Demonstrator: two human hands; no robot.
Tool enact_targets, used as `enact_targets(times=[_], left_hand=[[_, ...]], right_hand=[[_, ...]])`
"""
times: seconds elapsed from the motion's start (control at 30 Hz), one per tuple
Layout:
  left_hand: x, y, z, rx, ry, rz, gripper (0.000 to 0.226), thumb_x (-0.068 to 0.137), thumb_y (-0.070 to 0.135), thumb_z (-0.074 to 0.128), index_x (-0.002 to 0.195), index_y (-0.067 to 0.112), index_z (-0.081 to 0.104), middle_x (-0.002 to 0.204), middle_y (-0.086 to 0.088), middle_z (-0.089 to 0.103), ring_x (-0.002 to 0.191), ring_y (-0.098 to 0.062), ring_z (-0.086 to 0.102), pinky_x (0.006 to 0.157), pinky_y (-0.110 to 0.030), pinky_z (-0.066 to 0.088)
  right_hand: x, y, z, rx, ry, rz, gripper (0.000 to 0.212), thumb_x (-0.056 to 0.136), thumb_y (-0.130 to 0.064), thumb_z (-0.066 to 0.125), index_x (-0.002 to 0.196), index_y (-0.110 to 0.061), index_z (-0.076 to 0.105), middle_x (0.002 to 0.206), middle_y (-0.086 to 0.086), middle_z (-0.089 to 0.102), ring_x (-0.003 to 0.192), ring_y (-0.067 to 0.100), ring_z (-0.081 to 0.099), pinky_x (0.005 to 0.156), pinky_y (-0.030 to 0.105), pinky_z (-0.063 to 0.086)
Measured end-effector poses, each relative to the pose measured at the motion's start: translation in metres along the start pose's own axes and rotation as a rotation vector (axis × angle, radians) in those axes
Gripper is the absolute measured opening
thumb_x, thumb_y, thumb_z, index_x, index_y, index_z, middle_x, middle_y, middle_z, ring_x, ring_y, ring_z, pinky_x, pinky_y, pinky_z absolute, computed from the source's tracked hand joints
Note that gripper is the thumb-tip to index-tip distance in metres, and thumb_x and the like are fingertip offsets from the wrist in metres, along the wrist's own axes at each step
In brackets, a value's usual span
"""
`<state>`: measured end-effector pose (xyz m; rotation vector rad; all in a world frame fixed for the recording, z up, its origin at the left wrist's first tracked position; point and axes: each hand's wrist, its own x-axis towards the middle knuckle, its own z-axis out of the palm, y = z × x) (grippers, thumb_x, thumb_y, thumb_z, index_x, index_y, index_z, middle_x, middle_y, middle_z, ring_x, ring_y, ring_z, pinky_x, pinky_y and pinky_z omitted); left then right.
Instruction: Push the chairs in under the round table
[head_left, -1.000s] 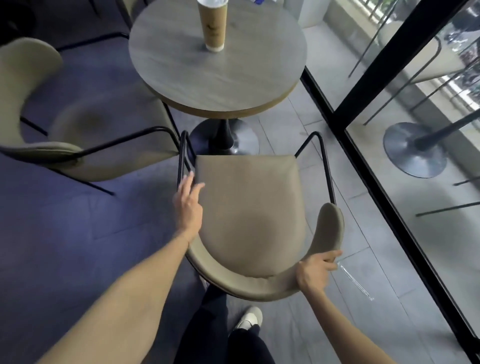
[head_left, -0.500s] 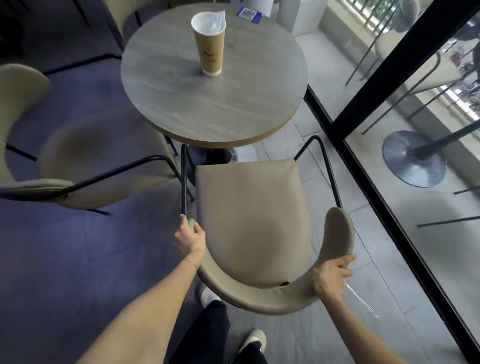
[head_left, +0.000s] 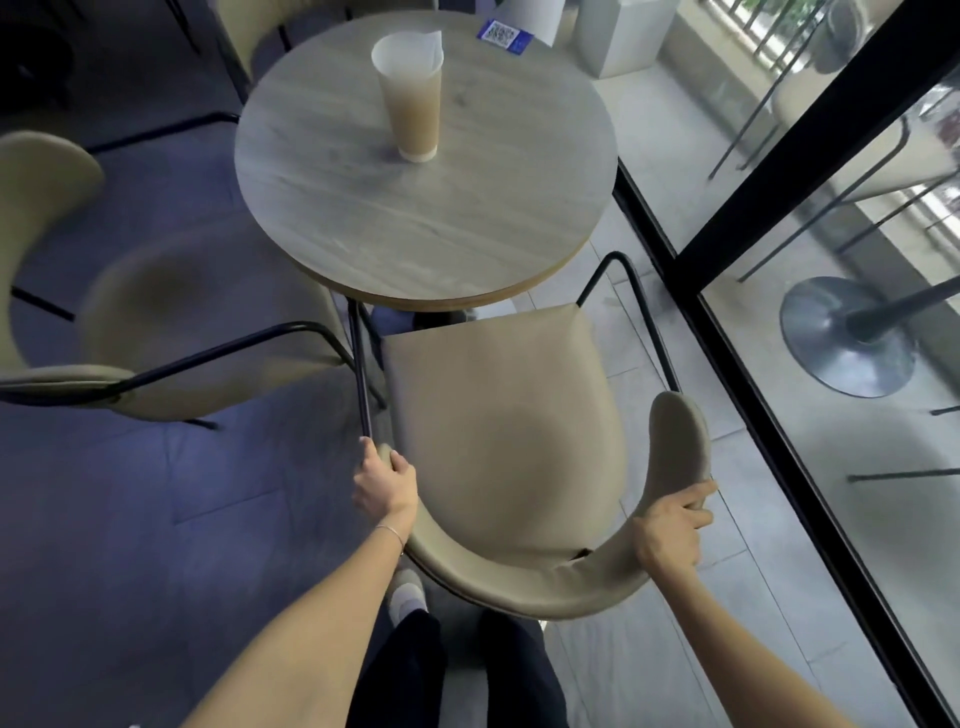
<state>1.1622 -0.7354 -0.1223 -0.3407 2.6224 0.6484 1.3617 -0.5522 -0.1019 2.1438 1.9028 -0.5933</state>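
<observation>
— Hands on it? 
— Left hand (head_left: 385, 486) and right hand (head_left: 670, 530) each wrap fingers round the beige chair (head_left: 511, 452) backrest ends; its seat front touches the bench (head_left: 467, 228) near edge.
— Any writing? 
— Blue card (head_left: 505, 35), far edge, unreadable; cup (head_left: 410, 93) blurred.

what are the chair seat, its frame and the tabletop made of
Seat: smooth beige upholstery, likely faux leather, with a soft sheen. Frame: thin black tubing, probably painted metal. Tabletop: grey wood-grain surface, matte, perhaps laminate, with a lighter edge band.
</observation>
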Motion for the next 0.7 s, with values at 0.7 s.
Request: enact_targets(times=[0.7], left_hand=[[-0.021, 0.037, -0.006, -0.186, -0.298, -0.078, 0.088, 0.09, 0.042, 0.055, 0.153, 0.007, 0.004, 0.158, -0.018, 0.021, 0.145, -0.034, 0.022, 0.118, -0.042, 0.025]], right_hand=[[0.083, -0.035, -0.098, -0.07, -0.265, -0.32, 0.086, 0.089, -0.017, 0.057, 0.147, 0.007, -0.002, 0.144, 0.034, 0.031, 0.132, 0.043, 0.035, 0.109, 0.044, 0.036]])
